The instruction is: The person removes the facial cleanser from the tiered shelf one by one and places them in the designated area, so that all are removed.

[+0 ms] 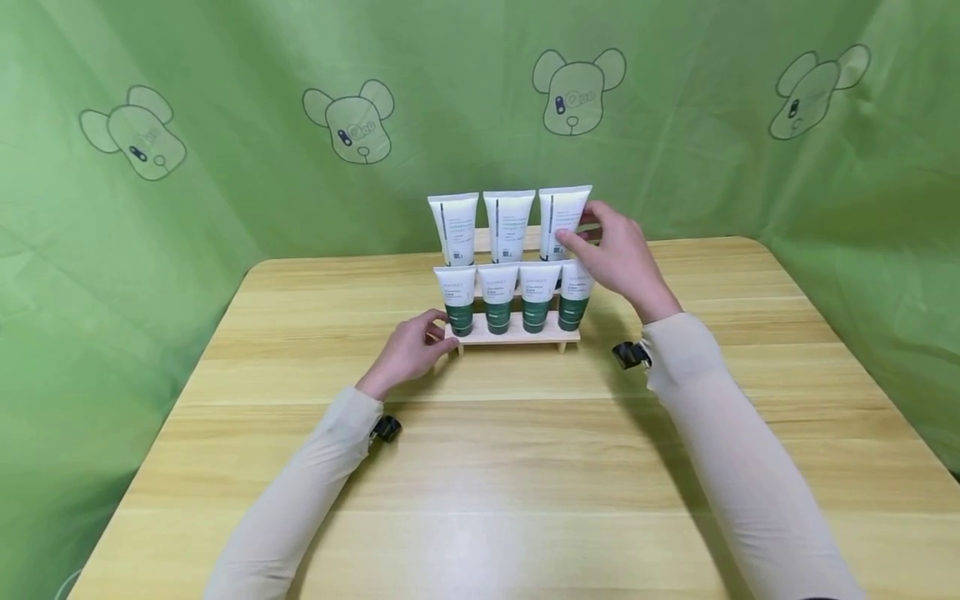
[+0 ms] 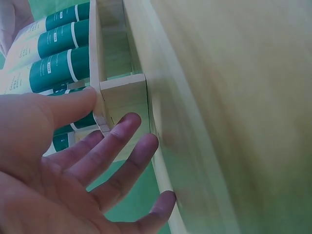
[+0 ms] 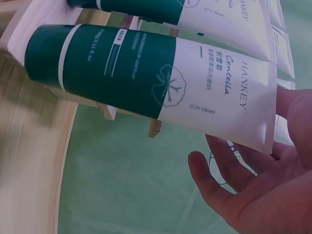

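A small wooden tiered display stand (image 1: 513, 328) carries three taller white squeeze tubes (image 1: 510, 221) on its upper level. Along its lower step stand several shorter white-and-green squeeze tubes (image 1: 498, 287), caps down. My left hand (image 1: 411, 346) is at the left end of that step; in the left wrist view its thumb (image 2: 73, 106) lies on the board's edge, the other fingers below and behind. With my right hand (image 1: 618, 254) I hold the rightmost upper tube (image 1: 561, 212), thumb in front and fingers behind. In the right wrist view a nearer lower tube (image 3: 146, 83) partly hides that grip.
The stand is on a light wood-grain table (image 1: 480, 467), near its far edge. A green curtain (image 1: 450, 125) with printed bear heads hangs behind and along both sides. Each sleeve bears a small black wrist camera (image 1: 630, 355).
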`<state>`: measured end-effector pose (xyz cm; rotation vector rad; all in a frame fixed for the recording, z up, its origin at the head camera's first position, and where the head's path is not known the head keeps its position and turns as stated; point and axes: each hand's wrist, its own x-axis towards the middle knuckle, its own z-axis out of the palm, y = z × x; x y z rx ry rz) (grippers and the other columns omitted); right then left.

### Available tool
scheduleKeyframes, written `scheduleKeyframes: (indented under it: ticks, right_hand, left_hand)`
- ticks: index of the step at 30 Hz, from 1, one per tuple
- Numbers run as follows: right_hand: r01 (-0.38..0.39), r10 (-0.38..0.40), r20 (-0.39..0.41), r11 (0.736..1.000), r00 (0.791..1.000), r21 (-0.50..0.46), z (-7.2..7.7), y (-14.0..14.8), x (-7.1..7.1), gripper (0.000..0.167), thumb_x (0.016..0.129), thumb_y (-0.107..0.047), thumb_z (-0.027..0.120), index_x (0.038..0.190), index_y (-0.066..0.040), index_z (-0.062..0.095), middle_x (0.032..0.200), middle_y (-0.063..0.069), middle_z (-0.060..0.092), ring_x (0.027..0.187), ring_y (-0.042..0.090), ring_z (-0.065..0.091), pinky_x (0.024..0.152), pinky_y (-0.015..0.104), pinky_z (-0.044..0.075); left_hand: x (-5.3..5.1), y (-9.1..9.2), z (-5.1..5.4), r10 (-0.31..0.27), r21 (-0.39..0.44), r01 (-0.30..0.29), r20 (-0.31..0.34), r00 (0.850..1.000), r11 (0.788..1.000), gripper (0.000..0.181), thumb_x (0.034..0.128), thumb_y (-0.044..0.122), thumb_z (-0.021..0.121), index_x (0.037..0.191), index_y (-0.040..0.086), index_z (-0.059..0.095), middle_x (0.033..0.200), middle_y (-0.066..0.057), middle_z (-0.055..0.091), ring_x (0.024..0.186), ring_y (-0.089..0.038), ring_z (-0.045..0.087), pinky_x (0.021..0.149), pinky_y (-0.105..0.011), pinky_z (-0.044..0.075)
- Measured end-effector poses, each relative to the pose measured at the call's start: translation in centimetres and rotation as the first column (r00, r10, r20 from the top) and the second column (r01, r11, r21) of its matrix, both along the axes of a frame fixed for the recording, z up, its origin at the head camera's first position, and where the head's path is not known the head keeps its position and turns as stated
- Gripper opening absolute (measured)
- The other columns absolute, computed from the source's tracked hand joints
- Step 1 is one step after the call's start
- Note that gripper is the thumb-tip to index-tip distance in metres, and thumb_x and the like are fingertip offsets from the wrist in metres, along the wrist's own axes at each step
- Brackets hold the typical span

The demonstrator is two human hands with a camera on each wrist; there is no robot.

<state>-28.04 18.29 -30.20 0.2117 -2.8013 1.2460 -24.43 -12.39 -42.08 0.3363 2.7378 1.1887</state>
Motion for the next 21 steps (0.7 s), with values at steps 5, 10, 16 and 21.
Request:
scheduleKeyframes:
  ticks: [5, 10, 16, 21]
  right_hand:
    - [0.013, -0.013, 0.016, 0.999, 1.000, -0.031, -0.06, 0.10, -0.10, 0.060, 0.100, -0.046, 0.063, 0.145, -0.007, 0.050, 0.141, 0.016, 0.059, 0.128, 0.033, 0.057, 0.110, 0.051, 0.046]
    - [0.038, -0.037, 0.021, 0.998, 0.999, -0.051, -0.20, 0.00, 0.01, 0.060, 0.099, -0.047, 0.065, 0.142, -0.008, 0.051, 0.141, 0.015, 0.059, 0.129, 0.032, 0.057, 0.109, 0.050, 0.047]
    - [0.072, -0.072, 0.002, 0.994, 0.997, -0.082, -0.17, 0.11, 0.19, 0.059, 0.099, -0.047, 0.064, 0.142, -0.009, 0.051, 0.144, 0.013, 0.058, 0.129, 0.032, 0.058, 0.109, 0.049, 0.047]
    - [0.095, -0.097, -0.017, 0.990, 0.995, -0.103, -0.06, 0.79, 0.22, 0.063, 0.098, -0.050, 0.064, 0.144, -0.009, 0.050, 0.146, 0.014, 0.057, 0.130, 0.033, 0.058, 0.110, 0.049, 0.047]
  left_hand:
    - [0.06, 0.13, 0.04, 0.003, -0.014, -0.003, -0.001, 1.000, 1.000, 0.046, 0.0987, 0.025, 0.070, 0.138, 0.005, 0.057, 0.114, -0.015, 0.071, 0.103, -0.028, 0.069, 0.090, -0.040, 0.058]
    - [0.16, 0.22, 0.11, 0.010, -0.029, -0.010, -0.012, 1.000, 1.000, 0.047, 0.0984, 0.025, 0.071, 0.139, 0.005, 0.057, 0.116, -0.015, 0.073, 0.105, -0.028, 0.070, 0.094, -0.042, 0.056]
    - [0.16, 0.22, 0.10, 0.014, -0.036, -0.014, -0.025, 1.000, 0.999, 0.048, 0.0982, 0.025, 0.071, 0.139, 0.005, 0.057, 0.118, -0.016, 0.073, 0.108, -0.029, 0.070, 0.097, -0.043, 0.055]
    - [0.12, 0.18, 0.09, 0.012, -0.037, -0.012, -0.024, 1.000, 0.999, 0.048, 0.0985, 0.025, 0.071, 0.139, 0.005, 0.057, 0.118, -0.016, 0.073, 0.109, -0.029, 0.070, 0.098, -0.043, 0.055]
